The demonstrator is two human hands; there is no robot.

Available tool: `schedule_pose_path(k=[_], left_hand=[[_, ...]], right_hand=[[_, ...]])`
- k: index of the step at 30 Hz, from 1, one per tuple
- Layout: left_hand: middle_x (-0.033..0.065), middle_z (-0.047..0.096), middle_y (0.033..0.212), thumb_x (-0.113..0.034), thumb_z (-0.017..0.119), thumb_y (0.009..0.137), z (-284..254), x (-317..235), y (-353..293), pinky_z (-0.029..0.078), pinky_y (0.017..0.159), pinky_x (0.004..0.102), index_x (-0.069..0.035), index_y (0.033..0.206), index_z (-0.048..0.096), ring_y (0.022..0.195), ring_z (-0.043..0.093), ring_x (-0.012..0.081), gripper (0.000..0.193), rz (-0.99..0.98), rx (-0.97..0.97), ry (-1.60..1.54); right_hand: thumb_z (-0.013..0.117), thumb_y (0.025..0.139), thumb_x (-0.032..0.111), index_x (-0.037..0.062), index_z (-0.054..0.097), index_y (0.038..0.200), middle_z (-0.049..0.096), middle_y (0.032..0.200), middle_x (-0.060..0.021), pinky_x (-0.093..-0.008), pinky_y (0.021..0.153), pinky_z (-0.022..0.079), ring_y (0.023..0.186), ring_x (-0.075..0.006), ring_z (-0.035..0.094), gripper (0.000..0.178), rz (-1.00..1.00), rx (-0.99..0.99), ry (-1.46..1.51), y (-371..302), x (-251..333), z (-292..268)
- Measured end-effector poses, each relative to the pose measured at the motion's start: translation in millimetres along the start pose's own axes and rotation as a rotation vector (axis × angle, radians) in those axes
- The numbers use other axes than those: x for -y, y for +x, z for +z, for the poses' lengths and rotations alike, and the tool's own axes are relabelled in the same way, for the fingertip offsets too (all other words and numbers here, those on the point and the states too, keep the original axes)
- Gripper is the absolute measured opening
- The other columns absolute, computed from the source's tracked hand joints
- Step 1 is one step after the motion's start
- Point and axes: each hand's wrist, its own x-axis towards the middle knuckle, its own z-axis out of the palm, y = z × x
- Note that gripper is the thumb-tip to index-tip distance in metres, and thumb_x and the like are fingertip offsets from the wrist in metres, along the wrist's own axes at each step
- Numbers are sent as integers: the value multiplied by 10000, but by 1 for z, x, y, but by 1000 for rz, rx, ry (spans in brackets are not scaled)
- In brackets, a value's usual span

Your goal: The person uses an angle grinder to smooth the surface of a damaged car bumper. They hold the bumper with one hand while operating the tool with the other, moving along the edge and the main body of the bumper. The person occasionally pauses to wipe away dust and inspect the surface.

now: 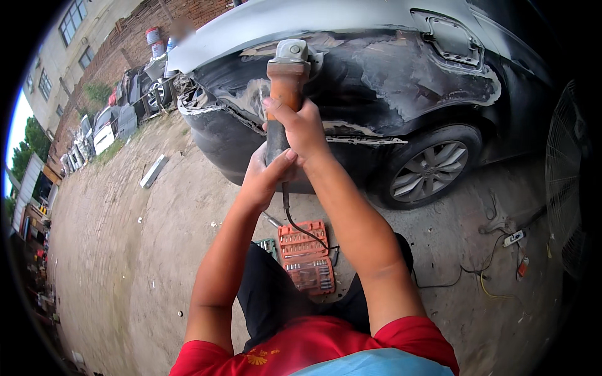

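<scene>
An orange angle grinder (286, 91) with a grey metal head is held up in front of a car's dented rear side panel (401, 78). My right hand (304, 128) wraps round its orange body close to the head. Lower down, my left hand (262, 174) is closed round the dark rear handle, where the cord (287, 202) comes out. The grinder's head overlaps the panel in view; the disc is mostly hidden, so contact cannot be told. The panel is sanded in patches, with bare grey areas and torn edges by the bumper (219, 141).
Below the car, an open orange socket set (307, 254) lies on the ground between my legs. To the right are the wheel (429, 166), a power strip (513, 238) with trailing cords and a large fan (567, 182). A pale block (154, 171) lies left.
</scene>
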Motion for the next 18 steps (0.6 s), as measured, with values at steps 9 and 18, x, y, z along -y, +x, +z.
schedule_pose_path(k=[9,18], left_hand=[[-10,662,1024,-388,821,1015,83,8,54,494,771,272,-53,1254,641,869,589,78,449,-24,207,89],[17,681,1039,-414,828,1013,125,24,70,524,788,288,-27,1280,625,887,620,87,513,-9,212,169]], right_hand=[[872,941,349,-4,654,1190,741,987,-123,-363,688,633,775,-222,767,483,-42,-220,69,-12,59,-96],[839,965,330,15,638,1216,744,981,-127,-358,685,627,779,-207,761,450,-55,-178,50,-17,83,-136]])
